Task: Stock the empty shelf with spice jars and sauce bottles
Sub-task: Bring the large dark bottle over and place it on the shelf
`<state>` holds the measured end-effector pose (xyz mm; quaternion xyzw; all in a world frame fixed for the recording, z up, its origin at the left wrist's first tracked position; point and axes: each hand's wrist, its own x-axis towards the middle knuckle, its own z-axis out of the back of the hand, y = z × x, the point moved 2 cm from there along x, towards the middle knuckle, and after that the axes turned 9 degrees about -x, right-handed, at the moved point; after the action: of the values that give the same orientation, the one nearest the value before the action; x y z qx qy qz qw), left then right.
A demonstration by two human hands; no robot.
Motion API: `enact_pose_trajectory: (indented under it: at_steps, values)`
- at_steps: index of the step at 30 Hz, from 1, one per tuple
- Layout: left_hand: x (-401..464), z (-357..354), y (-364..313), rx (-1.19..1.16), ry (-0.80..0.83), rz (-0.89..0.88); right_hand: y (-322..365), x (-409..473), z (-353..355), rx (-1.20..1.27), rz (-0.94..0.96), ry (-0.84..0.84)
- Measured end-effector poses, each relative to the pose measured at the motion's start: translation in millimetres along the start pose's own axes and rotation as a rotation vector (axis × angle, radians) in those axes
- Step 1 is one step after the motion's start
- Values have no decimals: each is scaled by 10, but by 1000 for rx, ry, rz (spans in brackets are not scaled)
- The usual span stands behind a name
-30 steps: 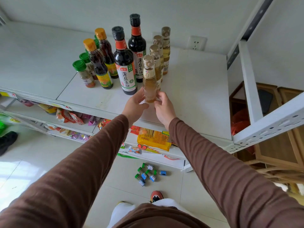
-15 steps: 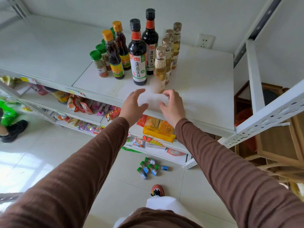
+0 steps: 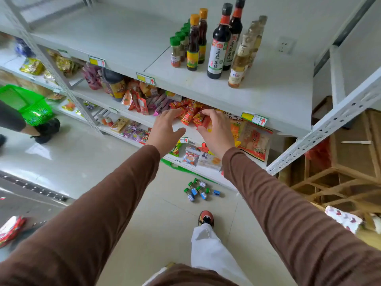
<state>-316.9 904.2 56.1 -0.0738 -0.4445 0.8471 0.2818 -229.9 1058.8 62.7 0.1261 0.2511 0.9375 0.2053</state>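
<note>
Standing upright: sauce bottles [image 3: 216,50], shelved.

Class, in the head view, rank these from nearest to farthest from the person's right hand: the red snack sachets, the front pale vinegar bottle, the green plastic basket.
1. Red snack sachets: at the fingertips of the right hand, on the middle shelf.
2. Front pale vinegar bottle: above, on the top shelf.
3. Green plastic basket: far left, by the floor.
</note>
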Motion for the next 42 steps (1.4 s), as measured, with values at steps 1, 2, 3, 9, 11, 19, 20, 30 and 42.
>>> enact_pose_trajectory:
  at_steps: [1,2,3,9,11,19,20,30,42]
  values:
    - [-147,72,18,-4,-6,19,80,-117,-28,7,11,15]
    - [-283,138,36,-6,-12,35,152,-223,-53,13,15,31]
    - [-402,197,53,-3,-17,48,217,-321,-77,19,17,45]
    - [-925,362,217,39,-21,127,402,-748,-238,32,32,121]
    - [-1052,320,273,51,-21,145,362,-850,-312,33,19,161]
    - [-1462,-132,560,60,31,319,13,-1147,-644,-8,-14,322]
    - [-1484,-200,605,57,43,342,-51,-1170,-681,-17,-22,343]
    - [-1489,-377,932,41,81,407,-188,-1231,-1071,67,-72,376]
    - [-2911,1403,1266,4,-601,668,1726,-1730,-1560,277,452,634]
